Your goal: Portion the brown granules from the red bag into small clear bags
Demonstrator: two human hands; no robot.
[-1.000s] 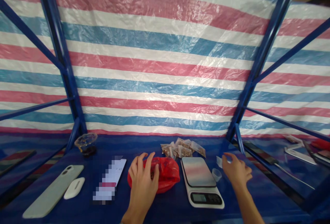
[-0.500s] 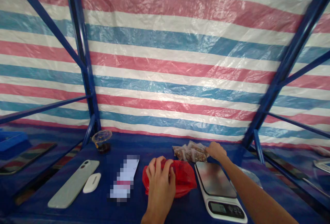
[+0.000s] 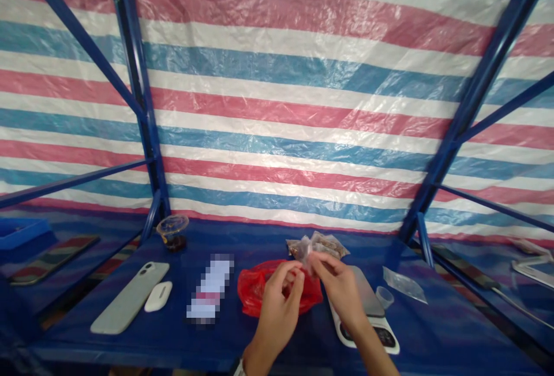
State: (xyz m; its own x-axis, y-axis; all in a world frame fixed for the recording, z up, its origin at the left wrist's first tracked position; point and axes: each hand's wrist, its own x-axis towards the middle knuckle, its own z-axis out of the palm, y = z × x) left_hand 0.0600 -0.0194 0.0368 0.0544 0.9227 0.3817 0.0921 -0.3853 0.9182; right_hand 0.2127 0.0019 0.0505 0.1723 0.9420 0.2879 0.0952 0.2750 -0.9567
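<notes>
My left hand (image 3: 281,294) is above the red plastic bag (image 3: 251,288), its thumb and fingers curled together. What they hold, if anything, is too small to make out. Close beside it, my right hand (image 3: 338,284) pinches a small clear plastic bag (image 3: 305,251) between thumb and forefinger. Behind the hands lie several small clear packets (image 3: 331,243) with brown bits inside, partly covered by my fingers. The digital scale (image 3: 369,295), with a metal plate and white body, is partly hidden under my right forearm.
Right of the scale are a small clear cup (image 3: 385,296) and a flat clear bag (image 3: 405,285). To the left are a phone with a blurred screen (image 3: 211,289), a white earbud case (image 3: 158,296), a pale phone (image 3: 130,298) and a lidded cup of dark contents (image 3: 173,240). Blue posts (image 3: 141,99) flank the table.
My right hand has come back from the packet pile toward my left hand, bringing a small clear bag. My left hand has shifted right, with its fingers now pinched. The small cup has come into sight.
</notes>
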